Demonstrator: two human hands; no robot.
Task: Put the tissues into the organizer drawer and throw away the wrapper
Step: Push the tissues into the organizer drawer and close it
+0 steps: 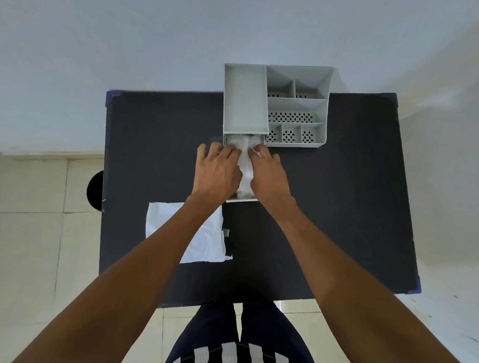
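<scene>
A grey organizer (296,104) stands at the far edge of the dark table (328,199). Its drawer (241,199) is pulled out toward me from under the left compartment. White tissues (246,165) lie in the drawer, bunched between my hands. My left hand (218,170) presses on their left side with fingers spread at the drawer's far end. My right hand (269,171) pinches the tissues on the right. A flat white wrapper (208,235) lies on the table near the left, partly under my left forearm.
A round black bin (95,190) shows on the floor past the table's left edge. A small clear scrap (226,232) lies by the wrapper's right edge. My legs are at the table's near edge. A white wall rises behind the organizer.
</scene>
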